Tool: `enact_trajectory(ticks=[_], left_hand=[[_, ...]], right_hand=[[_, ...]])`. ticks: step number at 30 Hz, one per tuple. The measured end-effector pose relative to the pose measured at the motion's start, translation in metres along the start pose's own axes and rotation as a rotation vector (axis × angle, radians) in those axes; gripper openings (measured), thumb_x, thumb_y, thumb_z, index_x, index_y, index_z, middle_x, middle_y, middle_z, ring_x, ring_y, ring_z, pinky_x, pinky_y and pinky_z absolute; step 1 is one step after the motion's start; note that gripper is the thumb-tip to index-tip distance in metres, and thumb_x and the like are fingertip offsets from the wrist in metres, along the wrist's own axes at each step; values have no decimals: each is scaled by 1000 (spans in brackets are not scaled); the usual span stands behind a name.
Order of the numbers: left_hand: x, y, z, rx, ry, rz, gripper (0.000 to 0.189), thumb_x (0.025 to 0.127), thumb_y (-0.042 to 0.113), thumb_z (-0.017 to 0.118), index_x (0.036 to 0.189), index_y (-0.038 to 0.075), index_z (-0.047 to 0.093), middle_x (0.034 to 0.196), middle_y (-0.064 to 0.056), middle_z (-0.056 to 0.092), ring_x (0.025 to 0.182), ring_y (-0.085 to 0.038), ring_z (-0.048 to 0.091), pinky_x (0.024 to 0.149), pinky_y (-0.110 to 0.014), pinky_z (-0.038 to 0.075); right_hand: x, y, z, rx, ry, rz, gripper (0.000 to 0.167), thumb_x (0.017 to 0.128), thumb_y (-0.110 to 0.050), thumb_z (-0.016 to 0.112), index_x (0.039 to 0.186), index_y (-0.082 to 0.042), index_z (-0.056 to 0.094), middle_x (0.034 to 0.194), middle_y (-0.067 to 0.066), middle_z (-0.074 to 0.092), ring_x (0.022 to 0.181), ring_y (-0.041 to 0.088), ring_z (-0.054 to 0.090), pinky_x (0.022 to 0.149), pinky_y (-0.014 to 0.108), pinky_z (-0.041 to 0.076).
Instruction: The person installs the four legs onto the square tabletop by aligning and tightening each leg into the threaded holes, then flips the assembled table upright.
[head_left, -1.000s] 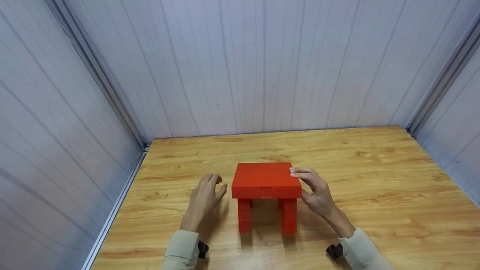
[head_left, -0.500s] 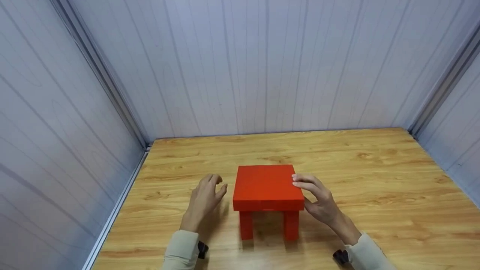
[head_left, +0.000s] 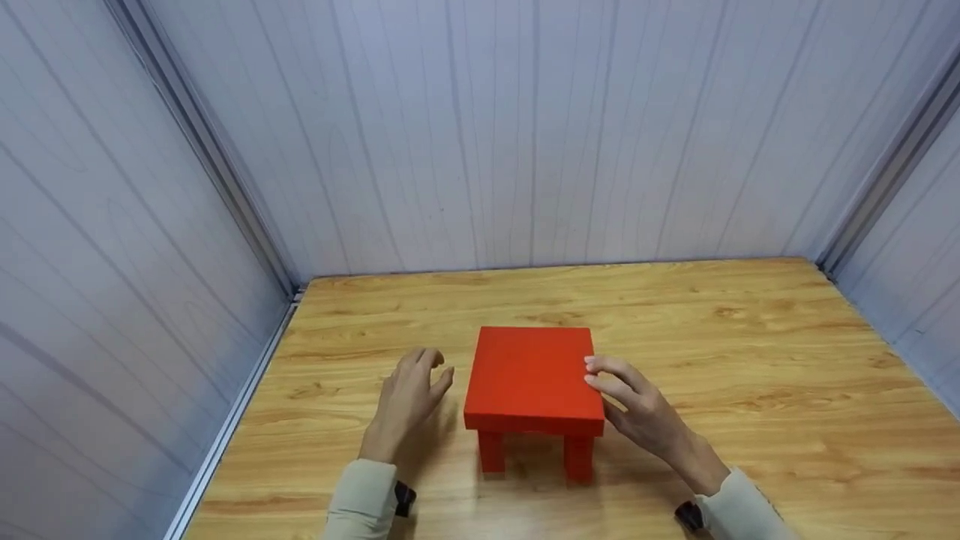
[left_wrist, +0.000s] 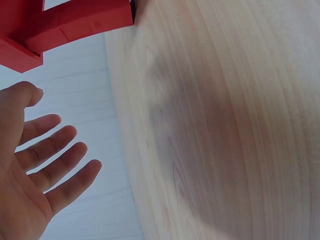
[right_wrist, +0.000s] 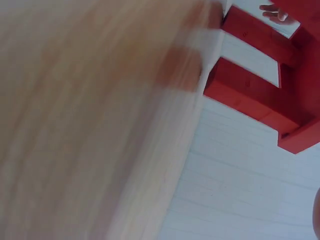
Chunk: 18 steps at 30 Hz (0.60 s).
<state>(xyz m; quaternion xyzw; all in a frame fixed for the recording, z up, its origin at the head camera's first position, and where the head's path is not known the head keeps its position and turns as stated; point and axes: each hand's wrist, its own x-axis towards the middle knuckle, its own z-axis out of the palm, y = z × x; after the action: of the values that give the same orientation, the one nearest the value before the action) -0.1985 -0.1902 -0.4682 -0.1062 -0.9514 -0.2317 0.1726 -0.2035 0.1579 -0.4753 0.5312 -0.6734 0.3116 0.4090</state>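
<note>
A small red stool (head_left: 532, 375) with a square top and blocky legs is in the middle of the head view, its top tipped toward me. My right hand (head_left: 641, 405) pinches the right edge of the top, fingertips on the upper face and thumb lower at the side. In the right wrist view, the leg (right_wrist: 247, 92) ends close over the tabletop; only a sliver of that hand shows. My left hand (head_left: 409, 401) hovers left of the stool, apart from it, fingers loosely bent. The left wrist view shows its palm and spread fingers below the stool's leg (left_wrist: 80, 22).
The wood-grain tabletop (head_left: 750, 360) extends to both sides and behind the stool. A pale panel wall (head_left: 525, 135) closes off the back, with further panels at left and right. Dark wrist cameras sit under both sleeves.
The stool's top has tipped toward me, its front edge dropping lower in the view. My right hand has moved slightly nearer along with it. My left hand has stayed in place.
</note>
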Motion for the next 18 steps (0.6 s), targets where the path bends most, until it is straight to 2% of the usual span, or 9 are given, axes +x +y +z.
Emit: enact_trajectory(ticks=[3, 7, 12, 18], left_hand=[[0, 1, 0, 3, 6, 7, 21, 91, 27, 64, 97, 7, 62, 96, -7, 63, 89, -24, 61, 69, -39, 54], [0, 1, 1, 6, 9, 17, 22, 92, 28, 63, 97, 6, 62, 96, -7, 63, 89, -24, 61, 70, -39, 54], [0, 1, 1, 7, -3, -3, 24, 92, 30, 62, 98, 7, 62, 97, -7, 63, 90, -24, 61, 69, -40, 53], [2, 3, 0, 9, -22, -10, 25, 93, 32, 61, 100, 8, 62, 99, -6, 63, 92, -23, 60, 69, -40, 53]], right_hand=[[-2, 0, -1, -40, -26, 14, 22, 96, -13, 56, 113, 1, 61, 114, 25, 58, 108, 33, 59, 101, 25, 46], [-4, 1, -3, -35, -60, 59, 24, 98, -17, 54, 113, 1, 61, 117, 23, 58, 111, 32, 58, 104, 24, 43], [-4, 2, -5, -27, -115, 81, 24, 98, -17, 53, 112, 1, 59, 119, 22, 56, 114, 32, 56, 105, 23, 41], [-4, 3, -7, -71, -182, 94, 25, 99, -18, 49, 109, 3, 56, 120, 19, 55, 117, 30, 54, 109, 22, 37]])
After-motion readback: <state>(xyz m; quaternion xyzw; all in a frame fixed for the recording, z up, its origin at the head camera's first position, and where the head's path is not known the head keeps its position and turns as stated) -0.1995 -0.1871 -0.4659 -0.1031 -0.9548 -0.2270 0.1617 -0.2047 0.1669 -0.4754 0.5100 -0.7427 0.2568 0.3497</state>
